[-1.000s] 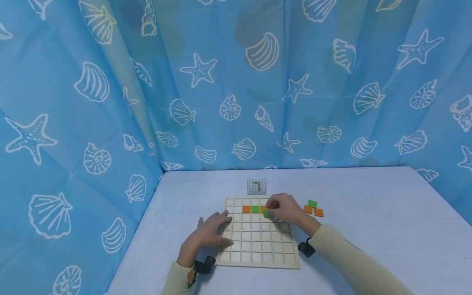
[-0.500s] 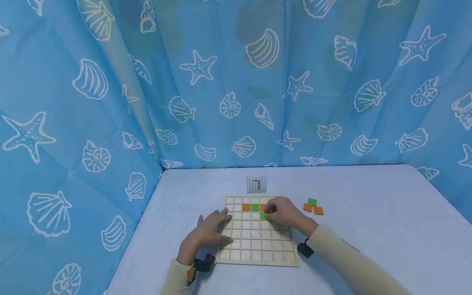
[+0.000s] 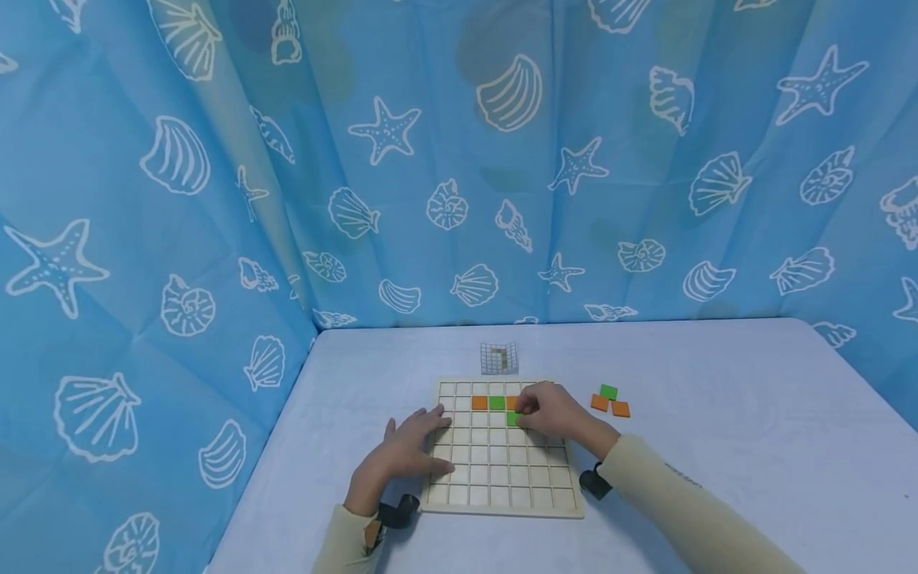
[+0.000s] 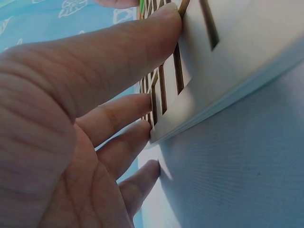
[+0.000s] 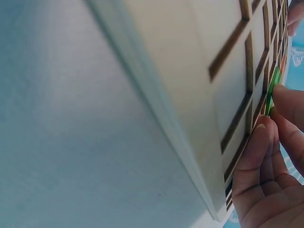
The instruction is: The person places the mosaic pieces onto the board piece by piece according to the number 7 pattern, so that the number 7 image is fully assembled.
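Curtain (image 3: 179,199): blue with white shells and starfish; it hangs to your left and behind the white-covered counter (image 3: 717,383).
Left hand (image 3: 402,454): fingers spread wide, gripping nothing — your thumb and some fingertips rest along the left side of the board (image 3: 479,456).
Board: pale, gridded, lying flat on the counter between your hands.
First orange tile (image 3: 480,403): second row from the far edge, third cell from the left.
Middle green tile (image 3: 497,403): same row, in the next cell to the right.
Pattern card (image 3: 499,359): small, gridded, with a few coloured cells; on the counter, just beyond the board.
Second orange tile (image 3: 511,402): right of the middle green tile, partly hidden by your fingers.
Held green tile (image 3: 512,418): at the cell on the near side of the second orange tile; whether it sits fully flat, you cannot tell.
Right hand (image 3: 551,409): narrow — thumb and fingertips pinch the held green tile.
Loose tiles (image 3: 599,402): two orange and one green, clustered on the counter right of the board.
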Action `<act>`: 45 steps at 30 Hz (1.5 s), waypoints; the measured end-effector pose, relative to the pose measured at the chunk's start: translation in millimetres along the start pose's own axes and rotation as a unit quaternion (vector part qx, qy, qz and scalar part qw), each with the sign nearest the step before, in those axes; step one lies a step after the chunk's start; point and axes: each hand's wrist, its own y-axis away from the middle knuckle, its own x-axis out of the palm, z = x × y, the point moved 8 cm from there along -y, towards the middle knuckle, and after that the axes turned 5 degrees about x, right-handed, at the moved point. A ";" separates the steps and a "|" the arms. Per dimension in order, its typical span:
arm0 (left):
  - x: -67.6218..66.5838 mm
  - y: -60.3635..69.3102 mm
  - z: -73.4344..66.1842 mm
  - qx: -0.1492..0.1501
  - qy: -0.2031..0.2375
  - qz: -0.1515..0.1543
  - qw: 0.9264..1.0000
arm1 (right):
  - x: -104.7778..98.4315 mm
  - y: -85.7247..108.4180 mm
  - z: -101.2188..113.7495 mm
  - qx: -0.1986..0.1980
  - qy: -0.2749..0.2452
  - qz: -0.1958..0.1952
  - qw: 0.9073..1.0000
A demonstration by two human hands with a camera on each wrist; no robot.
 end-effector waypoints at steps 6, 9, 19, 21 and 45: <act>1.1 -0.2 1.6 -0.001 0.005 0.004 1.000 | -6.2 3.4 -0.4 -0.009 -0.022 0.009 1.000; 1.2 -0.7 1.5 -0.001 0.008 0.005 1.000 | -15.5 8.3 -0.3 -0.028 -0.040 0.016 0.999; -0.9 -1.0 0.5 -0.001 0.001 0.001 1.000 | -62.0 16.5 -32.8 0.003 -0.029 -0.006 1.000; -1.0 -0.6 0.4 -0.001 -0.001 0.000 1.000 | -69.3 18.3 -46.3 0.019 -0.022 -0.013 0.999; 2.1 -2.3 3.6 -0.001 0.005 0.001 1.000 | -95.2 43.2 -130.7 0.083 -0.049 0.003 0.995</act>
